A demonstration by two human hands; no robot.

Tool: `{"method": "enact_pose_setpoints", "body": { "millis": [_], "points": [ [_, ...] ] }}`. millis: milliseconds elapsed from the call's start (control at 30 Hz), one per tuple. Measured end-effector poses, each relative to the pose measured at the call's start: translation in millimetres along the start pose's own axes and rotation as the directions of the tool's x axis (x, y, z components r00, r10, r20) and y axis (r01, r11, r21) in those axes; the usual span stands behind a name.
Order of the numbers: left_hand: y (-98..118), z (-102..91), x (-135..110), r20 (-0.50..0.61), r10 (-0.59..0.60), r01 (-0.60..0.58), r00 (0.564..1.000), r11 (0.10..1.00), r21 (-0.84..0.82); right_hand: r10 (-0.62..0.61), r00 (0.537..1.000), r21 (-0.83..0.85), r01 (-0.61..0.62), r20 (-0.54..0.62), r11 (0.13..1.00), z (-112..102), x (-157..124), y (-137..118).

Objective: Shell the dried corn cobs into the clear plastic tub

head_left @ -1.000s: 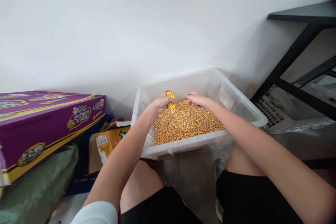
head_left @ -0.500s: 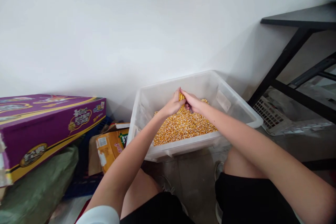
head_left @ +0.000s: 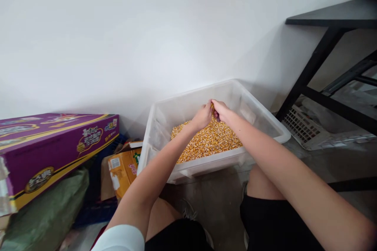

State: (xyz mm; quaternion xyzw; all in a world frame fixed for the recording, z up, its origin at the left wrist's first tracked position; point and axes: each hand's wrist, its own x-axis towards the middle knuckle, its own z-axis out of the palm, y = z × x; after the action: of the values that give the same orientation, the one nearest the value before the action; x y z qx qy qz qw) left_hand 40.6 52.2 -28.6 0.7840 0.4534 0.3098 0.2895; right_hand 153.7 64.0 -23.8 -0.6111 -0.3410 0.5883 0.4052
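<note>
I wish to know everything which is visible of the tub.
The tub is whitish, translucent and rectangular, apparently plastic, with a wide rim and a paler patch inside its right side. Open on top, it seems to stand upright on the floor, close to the wall. Corn kernels are heaped in it. Both forearms cross over its near rim; whether they touch it, I cannot tell.

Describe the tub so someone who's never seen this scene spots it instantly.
Start at the white wall: in front are a purple box at left and a black table at right. The tub sits between them, rectangular and translucent. Unlike the white basket below the table, its walls show no grid of holes and it holds loose corn kernels.
</note>
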Motion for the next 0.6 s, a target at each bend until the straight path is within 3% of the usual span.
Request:
{"method": "enact_pose_setpoints", "body": {
  "millis": [167,367,500,567,600],
  "points": [
    [-1,6.1,-1,0.025,0.022,-0.017,0.999,0.985,-0.173,-0.005,0.999,0.012,0.005,0.048,1.0,-14,9,2],
    [1,-3.3,-4,0.047,-0.011,0.024,0.999,0.958,-0.287,0.002,0.989,-0.03,0.002,0.148,1.0,-13,15,6],
    [34,-10.2,-28,0.049,0.05,-0.049,0.998,0.999,-0.008,-0.057,0.994,-0.114,0.067,0.089,0.991,-16,16,4],
    [60,-4.4,-59,-0.044,0.16,-0.152,0.986,0.978,0.146,-0.093,0.996,-0.167,0.094,0.009,0.981,-20,18,2],
    [71,2.2,-78,-0.016,0.229,-0.222,0.973,0.957,0.185,-0.107,0.993,-0.194,0.097,-0.041,0.976,-23,19,0]
  ]
}}
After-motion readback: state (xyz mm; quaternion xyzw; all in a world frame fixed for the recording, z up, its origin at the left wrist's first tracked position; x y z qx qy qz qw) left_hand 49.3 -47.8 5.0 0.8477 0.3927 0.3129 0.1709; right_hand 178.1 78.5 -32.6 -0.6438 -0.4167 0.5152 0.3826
